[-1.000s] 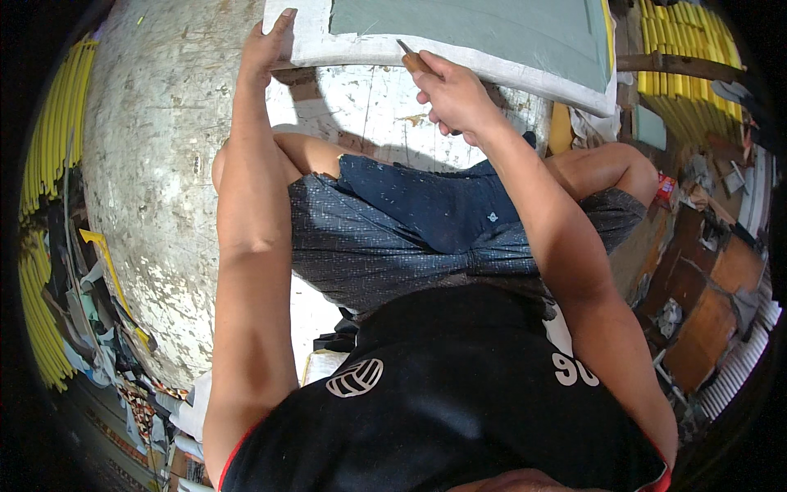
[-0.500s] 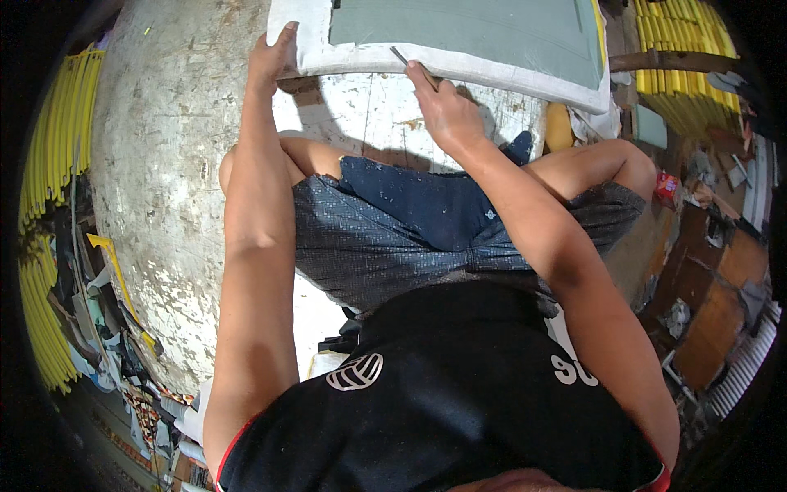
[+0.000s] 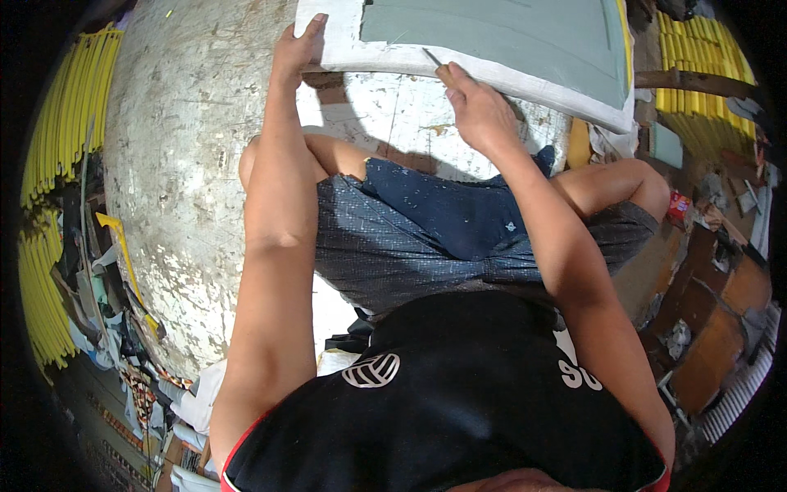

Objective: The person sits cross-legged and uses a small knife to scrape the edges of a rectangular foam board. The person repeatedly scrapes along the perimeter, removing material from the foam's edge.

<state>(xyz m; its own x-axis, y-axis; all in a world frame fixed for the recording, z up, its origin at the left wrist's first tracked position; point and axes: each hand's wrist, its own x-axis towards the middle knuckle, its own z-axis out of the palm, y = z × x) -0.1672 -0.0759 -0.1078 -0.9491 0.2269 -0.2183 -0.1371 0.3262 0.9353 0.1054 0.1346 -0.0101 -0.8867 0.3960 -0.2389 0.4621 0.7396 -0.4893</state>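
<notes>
A flat, padded rectangular panel has a grey-green middle and white cloth along its margin, with frayed threads near the grey edge. My left hand grips its near left corner, thumb on top, the other fingers mostly hidden beneath. In my right hand is a small tool with a wooden handle and a narrow metal blade. The fingers are closed round the handle, and the blade points up and left over the white margin. Whether its tip touches the cloth I cannot tell.
I sit cross-legged on a worn, paint-flaked surface. Yellow strips stand stacked at the left and far right. A brown bar lies right of the panel. Scraps and a yellow hacksaw-like frame lie at left.
The whole view has shifted, so panel and hands appear farther right. My right hand has turned slightly on the tool, whose tip stays over about the same part of the margin.
</notes>
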